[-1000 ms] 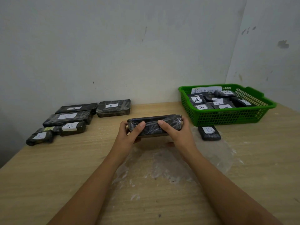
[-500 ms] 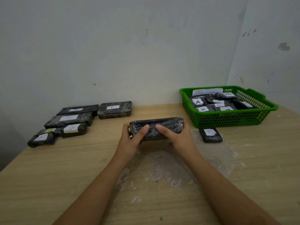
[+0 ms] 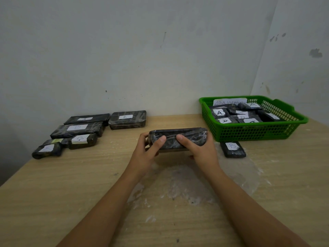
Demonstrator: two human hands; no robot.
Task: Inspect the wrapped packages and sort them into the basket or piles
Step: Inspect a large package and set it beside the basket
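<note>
While both hands grip wrapped package [image 3: 178, 139], green basket [image 3: 256, 133] holds labelled packages [image 3: 236, 114].

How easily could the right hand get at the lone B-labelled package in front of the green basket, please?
Probably easily, once freed: the right hand grips the wrapped package with the left hand; the B-labelled package lies flat, unobstructed, beside it.

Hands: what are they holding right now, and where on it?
Both hold one wrapped package above the table: left hand grips its left end, right hand its right end, thumbs across the near face.
</note>
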